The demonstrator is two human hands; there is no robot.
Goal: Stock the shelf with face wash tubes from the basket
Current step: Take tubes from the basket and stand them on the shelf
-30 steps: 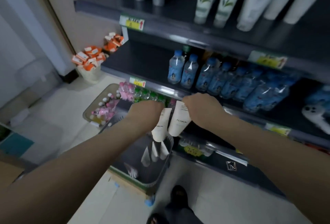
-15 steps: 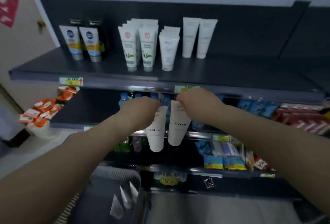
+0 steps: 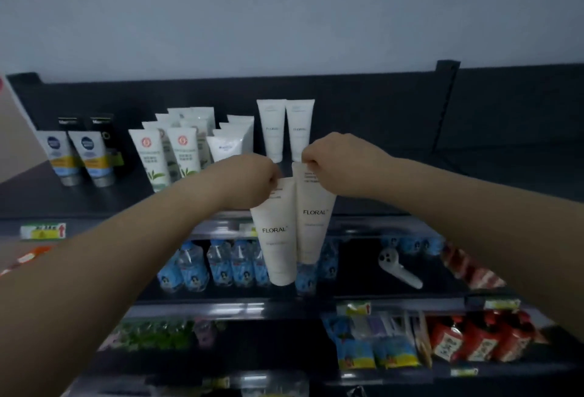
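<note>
My left hand (image 3: 245, 180) pinches the crimped top of a white FLORAL face wash tube (image 3: 277, 238), which hangs cap down. My right hand (image 3: 339, 164) grips a second white FLORAL tube (image 3: 313, 219) the same way, just right of the first and touching it. Both tubes hang in front of the dark top shelf (image 3: 410, 188), at its front edge. Two matching FLORAL tubes (image 3: 286, 128) stand cap down at the back of that shelf, just behind my hands. The basket is out of view.
On the top shelf's left stand green-leaf tubes (image 3: 167, 156), blue-and-yellow tubes (image 3: 79, 156) and a white tube group (image 3: 230, 140). Its right half is bare. Water bottles (image 3: 205, 265) and a white device (image 3: 399, 268) fill the shelf below; snack packs (image 3: 467, 339) lie lower.
Both hands have risen with their tubes from above the basket to the top shelf's front edge. My view has tilted up, and the basket has dropped out of sight.
</note>
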